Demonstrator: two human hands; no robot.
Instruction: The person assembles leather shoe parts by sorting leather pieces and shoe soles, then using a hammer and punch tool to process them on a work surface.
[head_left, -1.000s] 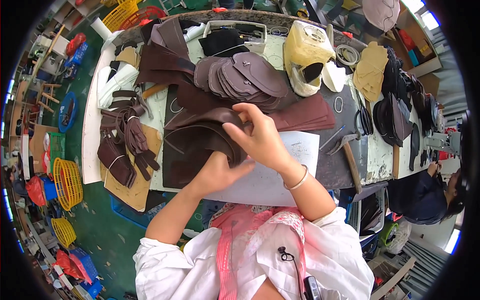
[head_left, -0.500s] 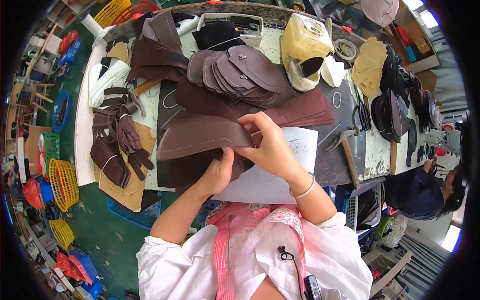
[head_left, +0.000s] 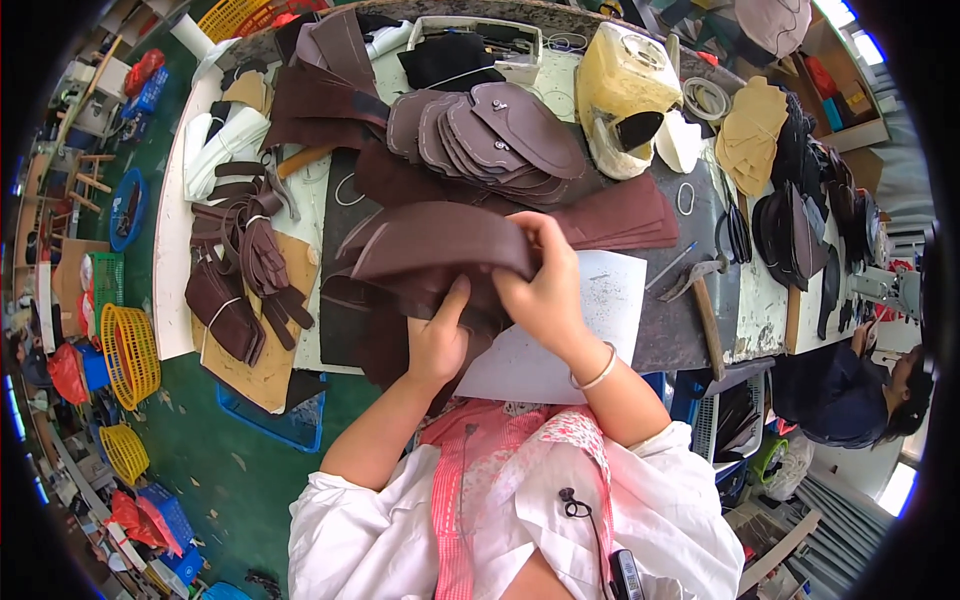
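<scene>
Both hands hold a curved brown leather piece [head_left: 440, 245] above the near middle of the workbench; it arches away to the left. My right hand [head_left: 548, 290] grips its right end, fingers over the top and thumb on the near side. My left hand [head_left: 440, 335] is closed on the piece from below, thumb up, its other fingers hidden behind the leather. More brown leather hangs under and behind the held piece. Beyond it lies a stack of stitched brown flaps with metal studs [head_left: 490, 135]. Flat reddish-brown leather pieces [head_left: 625, 215] lie to the right.
A white sheet [head_left: 600, 300] lies under my right wrist. A hammer [head_left: 705, 310] and a pen stand to its right. Bundled leather straps [head_left: 250, 240] lie left; a yellow-cased container [head_left: 625, 95] and a tool tray [head_left: 515, 50] stand behind. Another person [head_left: 850, 385] sits at right.
The leather piece, flatter before with its stitched edge toward me, is now bent into an arch. My left hand has shifted slightly right, and its thumb lies on the leather's underside.
</scene>
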